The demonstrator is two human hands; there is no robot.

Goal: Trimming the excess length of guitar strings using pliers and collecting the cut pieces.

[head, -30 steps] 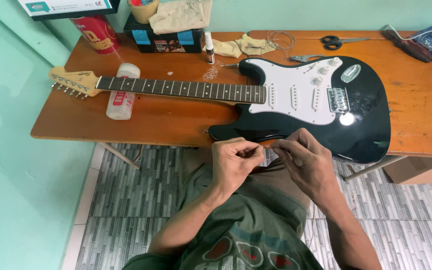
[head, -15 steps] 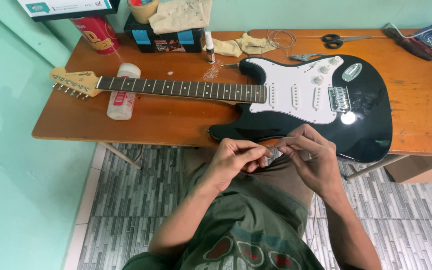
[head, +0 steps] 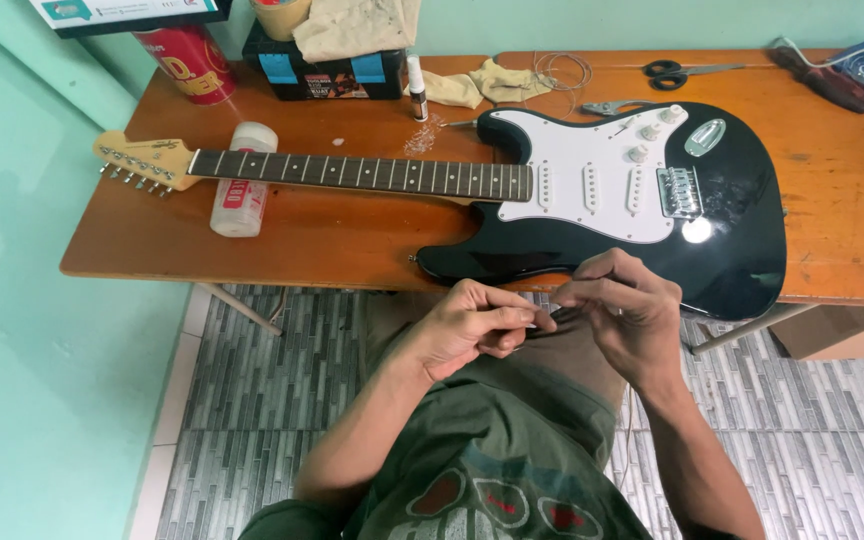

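Nearest, over the lap, the left hand (head: 472, 328) and right hand (head: 624, 312) meet fingertip to fingertip, each grip pinched shut on one small thing (head: 550, 316) between them, too small to identify. Just beyond, the black electric guitar (head: 592, 200) with white pickguard lies flat on the wooden counter (head: 352, 235), neck pointing left over a white bottle (head: 242, 180). Farther back lie scissors (head: 682, 70), a cloth (head: 477, 85) and a red can (head: 190, 62).
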